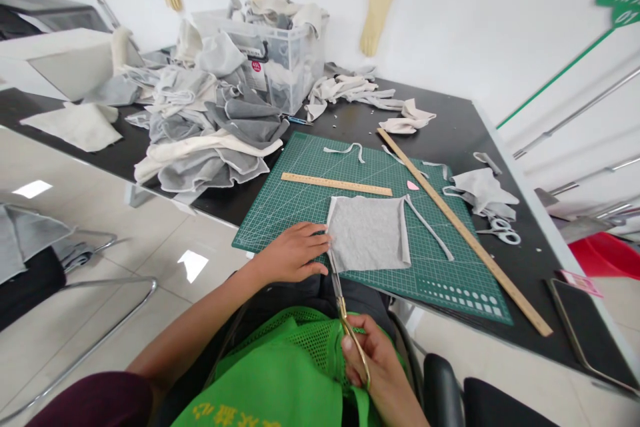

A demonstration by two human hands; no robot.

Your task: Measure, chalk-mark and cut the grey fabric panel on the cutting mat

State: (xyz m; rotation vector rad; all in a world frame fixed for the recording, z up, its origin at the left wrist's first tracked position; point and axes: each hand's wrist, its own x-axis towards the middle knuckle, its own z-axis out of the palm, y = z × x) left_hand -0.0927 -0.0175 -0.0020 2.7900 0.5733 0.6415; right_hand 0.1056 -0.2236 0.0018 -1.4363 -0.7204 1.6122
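A grey square of cloth (369,233) lies on the green cutting mat (280,220) at its near edge. My left hand (297,251) rests flat with fingers stretched out, their tips at the cloth's left edge. In my right hand (373,353) is a pair of gold-handled scissors (342,303). The blades point away from me and meet the cloth's lower left edge. Beside the cloth's right side lies a narrow cut strip (429,228). A short wooden ruler (336,184) sits just beyond the cloth, and a pink piece of chalk (413,185) is near it.
A long wooden ruler (465,233) crosses the mat's right side. White-handled scissors (503,232), cloth scraps (483,190) and a phone (590,330) lie to the right. Piled grey cloths (200,113) and a full clear plastic bin (287,73) stand at the back left.
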